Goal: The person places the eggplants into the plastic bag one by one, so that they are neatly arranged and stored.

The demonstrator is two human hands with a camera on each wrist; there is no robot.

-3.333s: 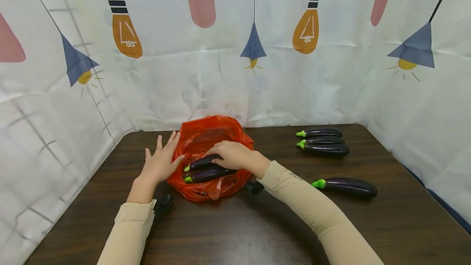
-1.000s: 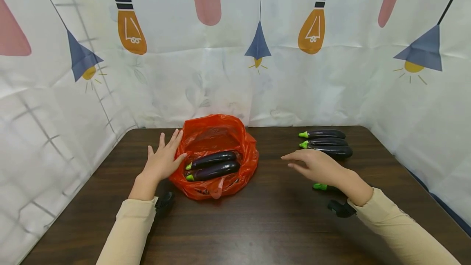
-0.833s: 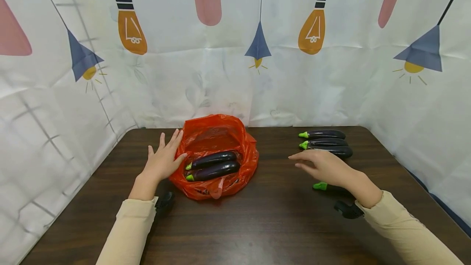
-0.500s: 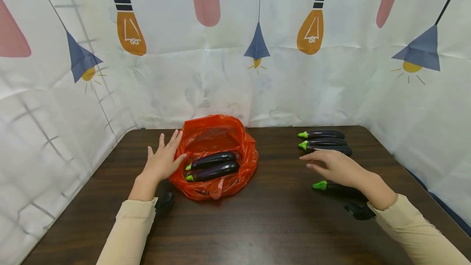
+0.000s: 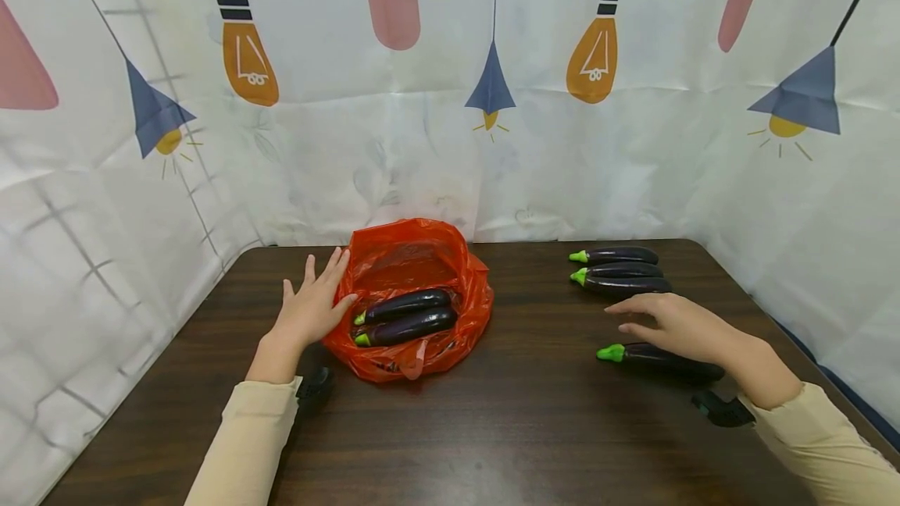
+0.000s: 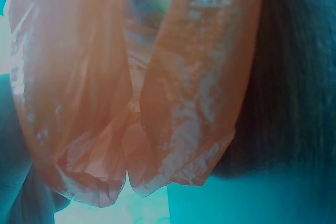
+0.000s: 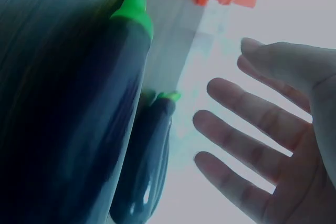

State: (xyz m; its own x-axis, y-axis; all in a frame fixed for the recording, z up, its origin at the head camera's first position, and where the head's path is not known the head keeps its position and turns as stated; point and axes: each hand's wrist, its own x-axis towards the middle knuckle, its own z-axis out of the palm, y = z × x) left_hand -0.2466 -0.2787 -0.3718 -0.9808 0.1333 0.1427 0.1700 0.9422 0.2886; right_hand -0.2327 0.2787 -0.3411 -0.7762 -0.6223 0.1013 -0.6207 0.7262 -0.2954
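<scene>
My left hand (image 5: 309, 309), fingers spread, rests against the left side of a red plastic bag (image 5: 474, 295). Two dark purple eggplants lie in the bag, the upper eggplant (image 5: 408, 304) behind the lower eggplant (image 5: 411, 328), green stems to the left. In the left wrist view the bag's film (image 6: 194, 93) fills most of the picture. My right hand (image 5: 678, 324) hovers over a lone eggplant (image 5: 643, 356) at the right, partly covering it in the head view. The right wrist view shows its fingers (image 7: 247, 129) extended and apart from the near eggplant (image 7: 89, 124).
Three more eggplants lie side by side at the back right: a rear eggplant (image 5: 622, 255), a middle eggplant (image 5: 626, 269) and a front eggplant (image 5: 626, 285). The dark wooden table (image 5: 450, 443) ends at a patterned white curtain (image 5: 422, 139) behind and at both sides.
My right hand has let go of an eggplant in the bag, come out and moved right until it is over the lone eggplant. My left hand has stayed at the bag's side.
</scene>
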